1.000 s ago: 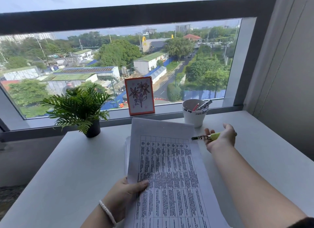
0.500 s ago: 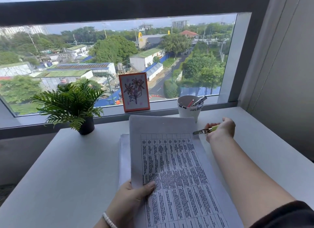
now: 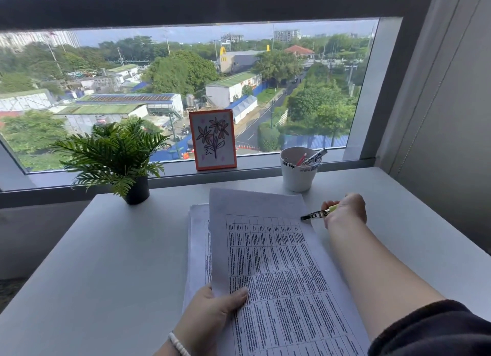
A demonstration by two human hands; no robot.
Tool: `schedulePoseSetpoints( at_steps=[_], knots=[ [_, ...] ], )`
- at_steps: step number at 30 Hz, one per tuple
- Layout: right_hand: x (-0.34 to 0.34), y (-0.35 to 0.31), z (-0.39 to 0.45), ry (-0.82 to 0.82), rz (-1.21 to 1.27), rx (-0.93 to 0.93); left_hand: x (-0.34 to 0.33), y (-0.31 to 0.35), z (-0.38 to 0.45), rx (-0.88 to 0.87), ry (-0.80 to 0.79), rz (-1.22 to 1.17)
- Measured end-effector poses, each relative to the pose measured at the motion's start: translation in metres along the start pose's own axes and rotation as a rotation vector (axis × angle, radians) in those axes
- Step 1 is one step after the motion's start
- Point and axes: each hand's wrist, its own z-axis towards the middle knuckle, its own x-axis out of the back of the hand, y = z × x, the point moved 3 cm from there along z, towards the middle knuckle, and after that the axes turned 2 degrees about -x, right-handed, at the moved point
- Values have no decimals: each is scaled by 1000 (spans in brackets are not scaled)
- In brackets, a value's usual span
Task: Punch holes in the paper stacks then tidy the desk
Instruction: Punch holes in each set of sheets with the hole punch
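A printed sheet with a table of text (image 3: 276, 262) is lifted off the desk, and my left hand (image 3: 210, 313) grips its lower left edge with the thumb on top. Under it lies a paper stack (image 3: 198, 238), whose left edge shows. My right hand (image 3: 345, 209) holds a yellow highlighter (image 3: 318, 213) by the sheet's upper right corner, its dark end pointing left. No hole punch is in view.
A white cup (image 3: 297, 175) with markers stands at the back right of the white desk (image 3: 106, 262). A small potted plant (image 3: 117, 159) stands at the back left. An orange-framed flower picture (image 3: 213, 139) leans on the window sill. A grey wall bounds the right side.
My right hand with the highlighter has moved back from the cup toward the sheet. My left hand keeps hold of the sheet. The camera has shifted a little.
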Motion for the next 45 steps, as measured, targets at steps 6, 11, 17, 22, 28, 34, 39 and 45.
schedulePoseSetpoints(
  at_steps=[6,11,17,22,28,34,39,45],
  knots=[
    [1,2,-1,-160,-64,-151,-4,3,0,44,10,-39],
    [-2,-8,-4,-209,-91,-187,-3,6,2,57,33,-67],
    [1,-12,-9,-226,-98,-151,-2,13,-1,44,8,-71],
    [1,-12,-13,-244,-54,-138,-1,15,-1,49,-12,-91],
    [2,-16,-24,-474,-287,-88,7,19,2,64,-1,-112],
    [26,-33,-19,-828,-687,-90,29,32,5,156,-18,-107],
    [42,-43,-25,-1046,-1252,-235,35,40,4,115,-88,-54],
    [40,-30,-37,-975,-1525,0,33,44,2,70,-95,19]
  ],
)
